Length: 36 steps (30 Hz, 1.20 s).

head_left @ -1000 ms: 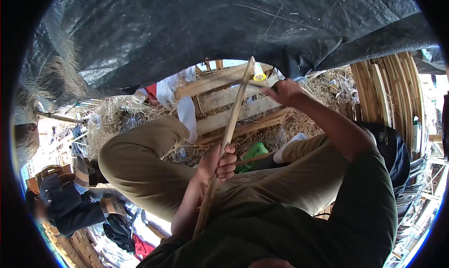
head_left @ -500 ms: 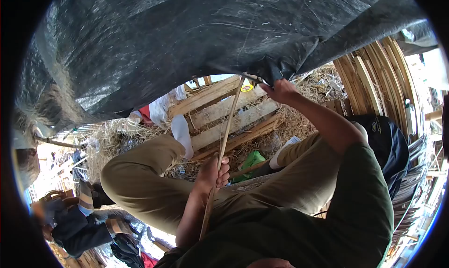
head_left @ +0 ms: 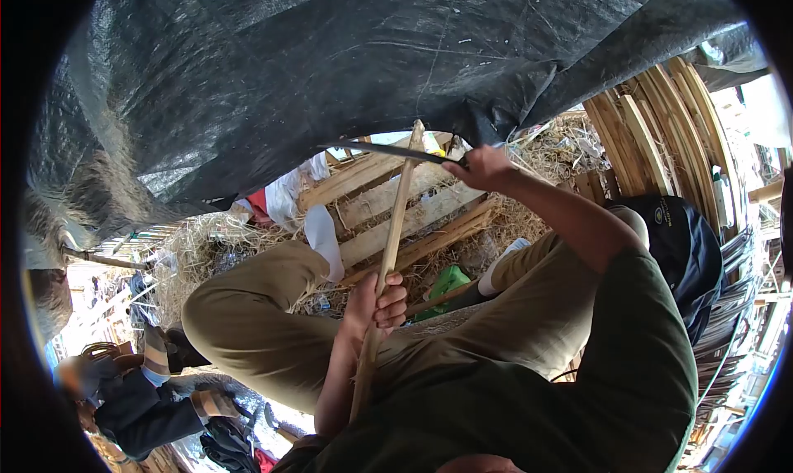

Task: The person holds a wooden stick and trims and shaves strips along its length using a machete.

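My left hand is wrapped around a long pale wooden stick, which slants up and away from my lap. The stick's lower end runs down against my shirt. In my right hand is the dark handle of a long-bladed knife. Its blade points left and lies across the stick just below the far tip; whether it bites into the wood I cannot tell.
A black plastic sheet hangs low overhead. Wooden slats and straw lie beyond my crossed legs. Boards and a black bag are at the right. Another person sits at the lower left.
My right hand and the knife have come slightly toward me, and more of the blade shows. The stick's far end has shifted a little left and up.
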Each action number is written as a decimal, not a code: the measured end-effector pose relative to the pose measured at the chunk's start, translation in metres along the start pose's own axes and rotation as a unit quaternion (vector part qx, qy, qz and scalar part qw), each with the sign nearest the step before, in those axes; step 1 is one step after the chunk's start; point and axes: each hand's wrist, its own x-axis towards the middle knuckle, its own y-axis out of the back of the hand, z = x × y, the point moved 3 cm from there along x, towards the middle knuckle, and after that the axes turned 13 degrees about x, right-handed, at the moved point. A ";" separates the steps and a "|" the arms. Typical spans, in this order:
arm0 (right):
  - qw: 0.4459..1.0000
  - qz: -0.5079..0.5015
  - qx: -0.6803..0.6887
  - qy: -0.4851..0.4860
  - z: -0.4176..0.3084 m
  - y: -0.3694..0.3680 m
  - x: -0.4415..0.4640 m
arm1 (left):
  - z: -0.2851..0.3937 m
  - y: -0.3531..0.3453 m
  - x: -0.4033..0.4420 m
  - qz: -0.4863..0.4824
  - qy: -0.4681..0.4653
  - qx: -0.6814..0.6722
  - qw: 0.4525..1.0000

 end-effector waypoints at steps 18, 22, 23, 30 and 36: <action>0.982 0.034 -0.102 0.154 -0.002 0.011 -0.020 | -0.005 -0.019 -0.011 0.030 -0.006 0.061 0.998; 0.970 0.196 -0.135 0.055 0.025 0.012 -0.004 | -0.013 -0.010 -0.010 0.030 -0.009 0.063 0.998; 0.981 0.155 -0.103 0.050 0.031 0.007 -0.003 | -0.016 -0.008 -0.012 0.031 -0.007 0.071 0.997; 0.970 -0.024 -0.165 0.176 -0.006 0.005 -0.026 | -0.023 -0.015 -0.022 0.033 -0.004 0.097 0.995; 0.994 0.078 -0.081 -0.007 0.018 0.016 -0.013 | -0.030 -0.006 -0.024 0.045 -0.005 0.103 0.994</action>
